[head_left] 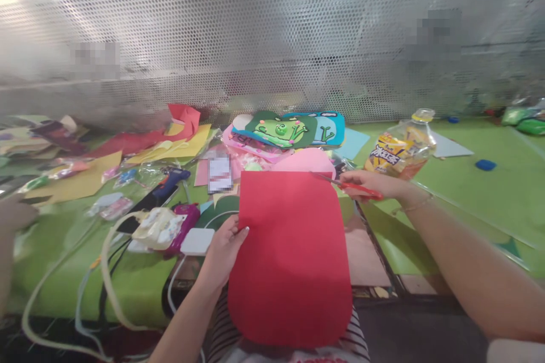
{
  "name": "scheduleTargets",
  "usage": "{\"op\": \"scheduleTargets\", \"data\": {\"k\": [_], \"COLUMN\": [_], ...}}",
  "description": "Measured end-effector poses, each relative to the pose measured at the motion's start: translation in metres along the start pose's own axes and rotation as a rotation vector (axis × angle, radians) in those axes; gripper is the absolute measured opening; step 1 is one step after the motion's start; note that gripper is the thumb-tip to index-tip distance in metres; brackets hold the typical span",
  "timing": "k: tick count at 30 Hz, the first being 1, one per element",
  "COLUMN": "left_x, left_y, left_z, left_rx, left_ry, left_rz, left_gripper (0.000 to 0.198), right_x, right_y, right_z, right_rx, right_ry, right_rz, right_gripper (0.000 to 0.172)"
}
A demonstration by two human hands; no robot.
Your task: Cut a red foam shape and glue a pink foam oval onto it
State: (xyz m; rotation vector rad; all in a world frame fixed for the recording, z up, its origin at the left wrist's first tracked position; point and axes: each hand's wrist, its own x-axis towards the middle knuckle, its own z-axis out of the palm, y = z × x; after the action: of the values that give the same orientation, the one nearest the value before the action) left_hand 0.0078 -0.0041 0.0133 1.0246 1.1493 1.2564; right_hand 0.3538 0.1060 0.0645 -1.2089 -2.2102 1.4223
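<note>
A big red sheet (289, 255) with rounded corners is held up over my lap and the table edge. My left hand (225, 250) grips its left edge, thumb on top, fingers closed behind it. My right hand (372, 184) is closed on red-handled scissors (347, 184), whose blades meet the sheet's top right corner. A pink sheet (306, 161) lies just behind the red one.
On the green table (489, 198): a green frog craft (276, 129), red and yellow paper (166, 144), a glue gun (172, 178), a white charger with cables (198, 241), a snack bag (398, 153), blue lumps (485, 164). A perforated metal screen (272, 39) stands behind.
</note>
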Motion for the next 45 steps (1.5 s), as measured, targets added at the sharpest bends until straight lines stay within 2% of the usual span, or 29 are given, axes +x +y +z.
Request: {"op": "scheduleTargets", "data": {"k": [10,19,26,32,36,40,45], "left_x": [0.001,0.000,0.002,0.007,0.009,0.008,0.007], "left_y": [-0.003,0.001,-0.001,-0.010,-0.012,-0.010,-0.010], "left_z": [-0.002,0.002,-0.001,-0.006,-0.006,-0.006,-0.007], "left_rx": [-0.014,-0.002,-0.022,-0.142,-0.206,-0.213,-0.208], "left_ry": [-0.037,-0.026,0.003,0.112,0.111,0.130,0.154], "left_rz": [0.002,0.003,0.016,0.059,0.062,0.058,0.049], "left_gripper": [0.035,0.035,0.039,0.032,0.027,0.026,0.026], "right_x": [-0.001,-0.002,0.008,0.022,0.029,0.035,0.038], "right_y": [0.005,-0.003,0.006,0.009,0.004,-0.001,-0.002], "right_z": [-0.005,-0.004,-0.001,0.021,0.042,0.057,0.065], "right_rx": [-0.056,-0.073,0.108,0.304,0.477,0.538,0.562], "right_ry": [-0.010,0.019,0.137,0.306,0.282,0.293,0.291], "right_rz": [0.025,0.066,0.036,-0.039,-0.110,-0.164,-0.154], "right_gripper": [0.027,0.029,0.031,0.035,0.035,0.037,0.035]}}
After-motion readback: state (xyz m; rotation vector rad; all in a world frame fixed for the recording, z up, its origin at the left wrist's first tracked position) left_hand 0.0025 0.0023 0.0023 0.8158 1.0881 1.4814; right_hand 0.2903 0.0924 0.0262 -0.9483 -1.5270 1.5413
